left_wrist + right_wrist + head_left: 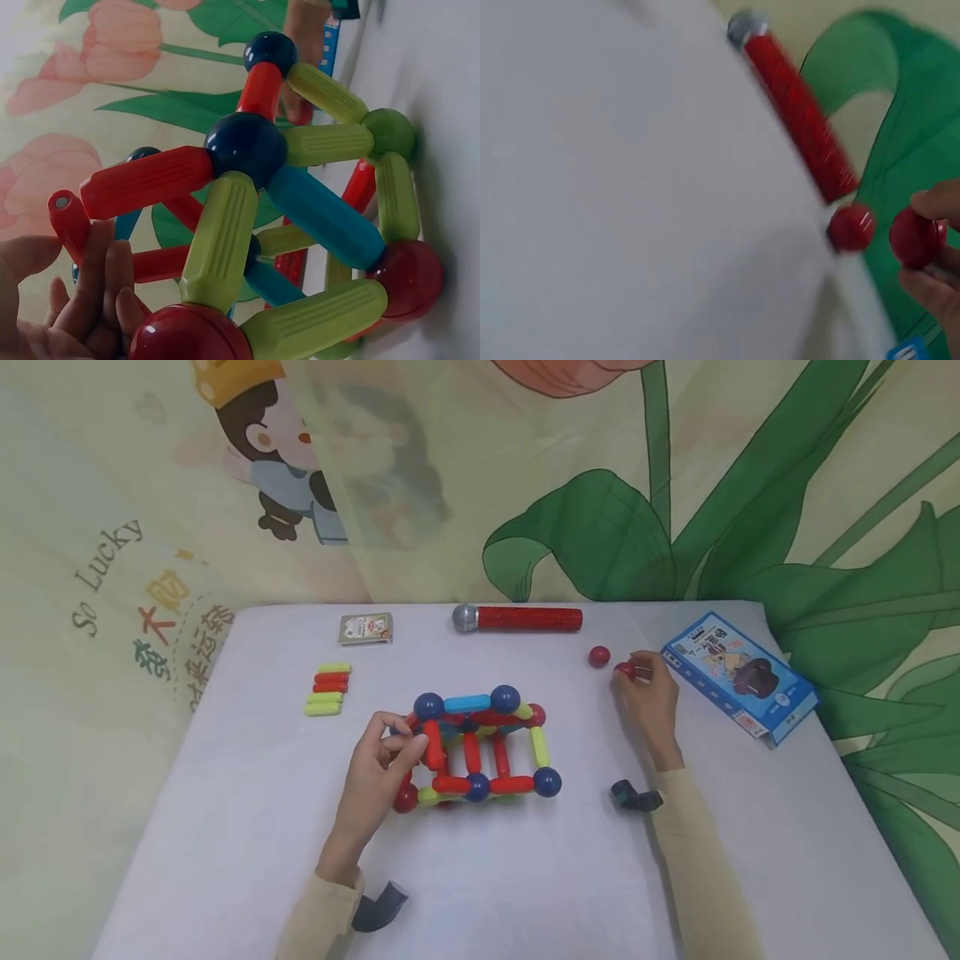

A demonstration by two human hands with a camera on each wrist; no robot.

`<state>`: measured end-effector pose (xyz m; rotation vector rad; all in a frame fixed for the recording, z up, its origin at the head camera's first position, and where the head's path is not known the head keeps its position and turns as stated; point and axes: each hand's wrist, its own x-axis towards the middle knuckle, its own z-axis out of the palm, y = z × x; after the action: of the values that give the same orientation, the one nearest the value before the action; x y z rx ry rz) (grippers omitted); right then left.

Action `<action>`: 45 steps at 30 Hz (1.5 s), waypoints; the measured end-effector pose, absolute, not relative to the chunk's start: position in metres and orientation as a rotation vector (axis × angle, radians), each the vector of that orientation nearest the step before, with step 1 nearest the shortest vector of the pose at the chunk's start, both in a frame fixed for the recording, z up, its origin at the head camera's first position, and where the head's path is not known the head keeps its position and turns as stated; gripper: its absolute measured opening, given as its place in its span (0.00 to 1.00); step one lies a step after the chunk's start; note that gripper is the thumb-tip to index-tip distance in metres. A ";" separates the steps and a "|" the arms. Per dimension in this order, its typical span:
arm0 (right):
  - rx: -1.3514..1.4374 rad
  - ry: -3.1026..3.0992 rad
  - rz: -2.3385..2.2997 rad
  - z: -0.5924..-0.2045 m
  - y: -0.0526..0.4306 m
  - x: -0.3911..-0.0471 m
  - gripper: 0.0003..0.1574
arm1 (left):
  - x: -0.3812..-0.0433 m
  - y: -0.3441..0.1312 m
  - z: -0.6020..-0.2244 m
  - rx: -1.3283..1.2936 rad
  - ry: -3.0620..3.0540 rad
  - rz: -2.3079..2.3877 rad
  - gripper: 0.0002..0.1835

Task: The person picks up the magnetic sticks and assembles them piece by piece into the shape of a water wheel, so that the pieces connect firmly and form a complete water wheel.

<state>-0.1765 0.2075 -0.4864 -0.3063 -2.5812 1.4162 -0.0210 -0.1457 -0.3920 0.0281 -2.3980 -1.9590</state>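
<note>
A built frame of magnetic rods and balls point(477, 787) stands at mid-table, with blue, red and green balls joined by red, yellow-green and blue rods. Thumb and fingers of my left hand point(375, 768) pinch a red magnetic rod point(69, 225) at the frame's left side; its bare end faces the left wrist camera. To the right, my right hand point(651, 706) pinches a red ball point(916, 238) between thumb and fingers. Close by on the table lies a second red ball point(598, 657).
A red microphone point(528, 619) lies along the back edge, left of a blue box point(738, 677). Several loose red and yellow-green rods point(327, 688) are lined up at the left, below a small card box point(366, 628). A patterned cloth hangs behind the table.
</note>
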 end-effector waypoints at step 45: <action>0.916 -2.318 1.890 -0.426 0.028 -0.019 0.41 | -0.024 -0.153 -0.400 -0.054 -2.325 -2.164 0.12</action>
<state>-0.0186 0.0277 -0.4261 0.9158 -2.3181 1.8899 -0.0237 -0.1525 -0.4000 -0.0538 -2.3245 -2.1639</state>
